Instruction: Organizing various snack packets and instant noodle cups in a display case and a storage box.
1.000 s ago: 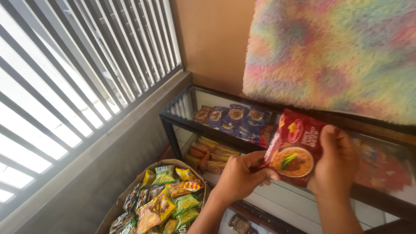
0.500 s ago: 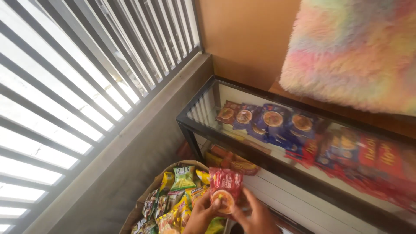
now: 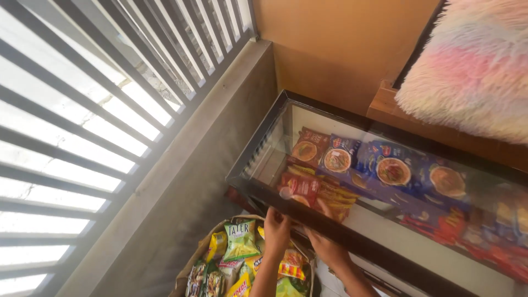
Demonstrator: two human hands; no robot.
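As both hands reached under the glass-topped display case point(image 3: 352, 236), left hand point(image 3: 276, 227) and right hand point(image 3: 325, 246) clamped on the red noodle packet point(image 3: 300, 187), sliding it in level seemed the surest way to seat it.

My left hand point(image 3: 276, 230) and right hand point(image 3: 324, 248) are bare, forearms uncovered, no sleeves, rings or watch visible.

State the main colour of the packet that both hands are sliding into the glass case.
Mainly red, seen through the glass top in the head view: the packet.
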